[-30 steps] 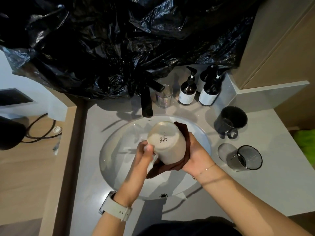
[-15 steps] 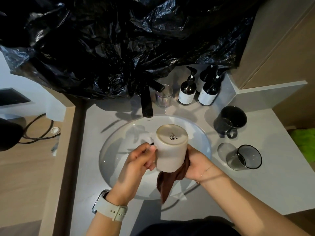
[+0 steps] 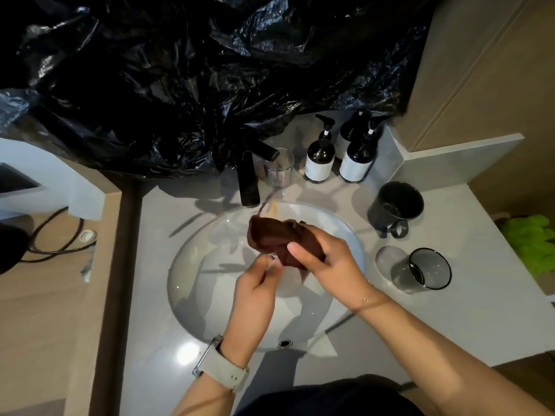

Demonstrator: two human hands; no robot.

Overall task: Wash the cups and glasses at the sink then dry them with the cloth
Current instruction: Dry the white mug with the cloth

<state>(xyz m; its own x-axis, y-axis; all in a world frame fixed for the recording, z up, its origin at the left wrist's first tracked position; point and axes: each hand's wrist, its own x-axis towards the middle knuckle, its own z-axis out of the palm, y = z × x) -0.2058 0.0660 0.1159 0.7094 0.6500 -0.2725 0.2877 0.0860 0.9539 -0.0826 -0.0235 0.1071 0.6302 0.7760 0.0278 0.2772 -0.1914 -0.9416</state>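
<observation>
A grey counter (image 3: 450, 325) carries a round white sink (image 3: 192, 283) set near its front edge, with a black faucet (image 3: 248, 181) at the sink's back rim. Black plastic sheeting (image 3: 195, 70) hangs across the wall above the back edge. Along that back edge stand a clear glass (image 3: 279, 169) just right of the faucet and, further right, dark pump bottles (image 3: 319, 159) with white labels. Toward the counter's right edge sit a black mug (image 3: 396, 207) and, nearer the front, a smoky glass (image 3: 423, 271) lying tilted on its side. Wood panelling rises at the right corner; something bright green (image 3: 531, 241) lies beyond the right edge. Left of the counter a black cable (image 3: 57, 235) trails over a wooden surface.

Over the sink bowl, the right hand (image 3: 327, 265) grips a bunched dark brown cloth (image 3: 276, 238), which covers whatever is inside it. The left hand (image 3: 258, 283), fingers curled, pinches a pale edge just beside the cloth; what it is I cannot tell
</observation>
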